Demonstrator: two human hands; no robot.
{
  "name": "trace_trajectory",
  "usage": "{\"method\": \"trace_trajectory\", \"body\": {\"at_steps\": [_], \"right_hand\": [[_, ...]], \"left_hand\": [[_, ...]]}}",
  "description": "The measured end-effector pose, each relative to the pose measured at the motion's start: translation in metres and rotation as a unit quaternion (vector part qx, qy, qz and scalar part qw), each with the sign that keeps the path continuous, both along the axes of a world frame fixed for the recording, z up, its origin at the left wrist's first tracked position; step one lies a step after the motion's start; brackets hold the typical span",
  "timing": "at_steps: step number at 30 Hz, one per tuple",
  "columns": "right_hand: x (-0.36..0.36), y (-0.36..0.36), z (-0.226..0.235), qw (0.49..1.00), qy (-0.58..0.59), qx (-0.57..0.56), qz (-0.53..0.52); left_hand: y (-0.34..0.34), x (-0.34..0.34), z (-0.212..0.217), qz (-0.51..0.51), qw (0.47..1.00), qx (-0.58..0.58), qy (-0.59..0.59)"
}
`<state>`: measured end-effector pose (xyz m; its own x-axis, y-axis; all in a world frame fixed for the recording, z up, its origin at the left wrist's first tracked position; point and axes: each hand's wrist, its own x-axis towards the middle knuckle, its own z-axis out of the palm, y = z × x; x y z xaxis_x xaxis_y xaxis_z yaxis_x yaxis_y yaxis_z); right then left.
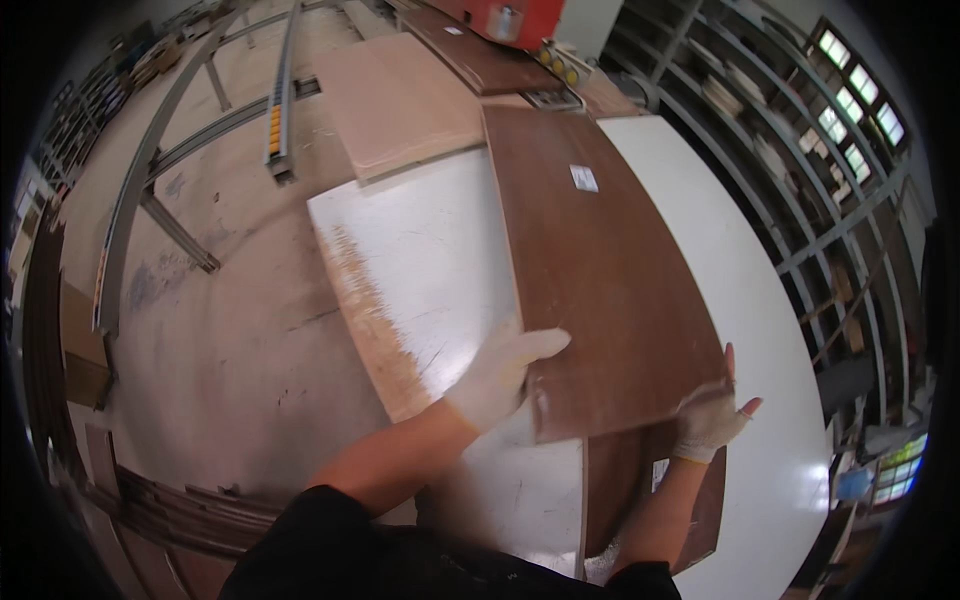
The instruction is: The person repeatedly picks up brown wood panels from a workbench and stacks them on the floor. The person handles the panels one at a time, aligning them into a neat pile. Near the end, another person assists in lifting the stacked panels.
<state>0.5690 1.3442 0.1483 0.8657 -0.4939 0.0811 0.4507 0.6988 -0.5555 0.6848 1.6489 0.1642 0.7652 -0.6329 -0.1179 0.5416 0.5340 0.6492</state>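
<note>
A long brown wooden panel (610, 260) with a small white label lies lengthwise away from me, its near end tilted up off the surface. My left hand (497, 372), in a pale work glove, grips its left edge with the thumb on top and the fingers hidden beneath. At the near right corner my right hand (712, 420), gloved with bare fingertips, holds the panel, one finger up along its side. Below the raised end shows another brown panel (700, 510), also labelled. Both rest on a white tabletop (760, 330).
Pinkish-brown boards (400, 100) are stacked at the far left of the table. Behind stands a red machine (515, 20). Metal shelving (760, 150) lines the right wall. A metal roller frame (190, 130) stands on the floor at left; dark strips (190, 515) lie at lower left.
</note>
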Motion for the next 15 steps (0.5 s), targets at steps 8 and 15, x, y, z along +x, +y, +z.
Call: {"method": "trace_trajectory", "body": {"at_steps": [8,15], "right_hand": [[0.032,0.103,-0.04,0.971,0.175,-0.073,0.146],[-0.026,0.285,0.013,0.958,0.197,-0.179,0.107]], "left_hand": [[0.185,-0.102,0.004,-0.004,0.991,0.13,-0.032],[0.35,-0.238,0.048,0.361,0.882,0.069,-0.293]]}}
